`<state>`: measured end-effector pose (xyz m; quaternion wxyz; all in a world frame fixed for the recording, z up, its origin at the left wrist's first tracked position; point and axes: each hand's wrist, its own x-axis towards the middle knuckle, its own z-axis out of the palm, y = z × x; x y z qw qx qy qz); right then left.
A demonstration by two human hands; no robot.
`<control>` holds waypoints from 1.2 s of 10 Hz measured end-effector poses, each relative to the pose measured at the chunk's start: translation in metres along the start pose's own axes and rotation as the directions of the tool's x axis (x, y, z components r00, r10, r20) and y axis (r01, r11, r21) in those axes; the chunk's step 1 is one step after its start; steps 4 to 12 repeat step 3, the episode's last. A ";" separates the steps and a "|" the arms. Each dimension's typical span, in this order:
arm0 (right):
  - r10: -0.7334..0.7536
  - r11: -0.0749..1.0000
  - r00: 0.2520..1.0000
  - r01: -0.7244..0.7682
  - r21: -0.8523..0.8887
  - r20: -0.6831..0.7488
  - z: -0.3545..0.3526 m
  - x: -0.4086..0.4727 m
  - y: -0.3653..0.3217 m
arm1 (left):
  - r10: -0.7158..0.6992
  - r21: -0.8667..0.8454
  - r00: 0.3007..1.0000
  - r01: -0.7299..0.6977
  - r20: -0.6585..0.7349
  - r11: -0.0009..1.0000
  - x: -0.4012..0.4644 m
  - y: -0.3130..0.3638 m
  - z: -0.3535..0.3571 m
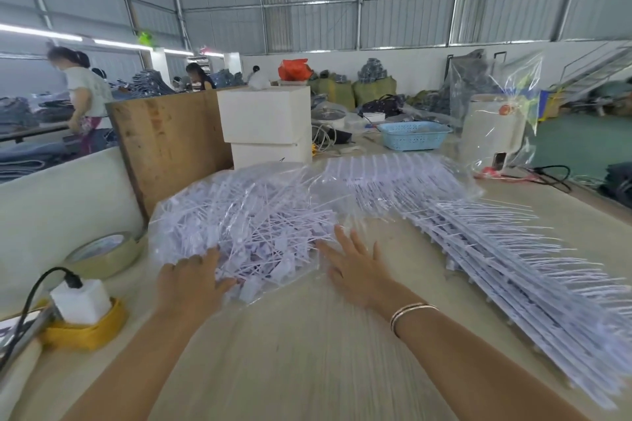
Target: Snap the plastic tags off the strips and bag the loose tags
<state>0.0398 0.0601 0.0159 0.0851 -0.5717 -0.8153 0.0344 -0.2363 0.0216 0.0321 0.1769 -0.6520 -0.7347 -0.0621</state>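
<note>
The clear bag [239, 215] lies on the surface [307, 352] in front of you, and it is full of loose tags [260, 229], white and thin, all mixed in a heap. Your left hand [191, 280] rests on the near left edge of the bag with fingers bent a little over the plastic; it presses more than it grips, as far as I can see. Your right hand [352, 267] is flat and open, fingers spread, touching the near right edge of the bag. The tags look very light, but each has a stiff thin tail that can poke through the film, so I think you should not squeeze hard. The film is soft and slippery; take it at the mouth or gather the edge, not in the middle, or the heap will slide. The strips [496, 256] lie in a stack to your right, some of them partly under another clear sheet [393, 178]. They look long and springy, so hold one near the spine when you snap it. A blue basket [413, 137] stands further back; what is in it I cannot tell. A tape roll [106, 255] lies left of the bag.
</note>
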 end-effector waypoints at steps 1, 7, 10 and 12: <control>-0.038 0.999 0.996 0.039 0.021 -0.076 -0.008 -0.016 0.004 | 0.025 0.025 0.990 -0.022 -0.137 0.999 -0.014 0.014 -0.017; -0.042 0.999 0.995 0.041 -0.012 -0.095 -0.028 -0.073 0.016 | 0.057 -0.187 0.970 -0.103 -0.235 0.977 -0.052 0.070 -0.044; -0.042 0.999 0.995 0.041 -0.012 -0.095 -0.028 -0.073 0.016 | 0.057 -0.187 0.970 -0.103 -0.235 0.977 -0.052 0.070 -0.044; -0.042 0.999 0.995 0.041 -0.012 -0.095 -0.028 -0.073 0.016 | 0.057 -0.187 0.970 -0.103 -0.235 0.977 -0.052 0.070 -0.044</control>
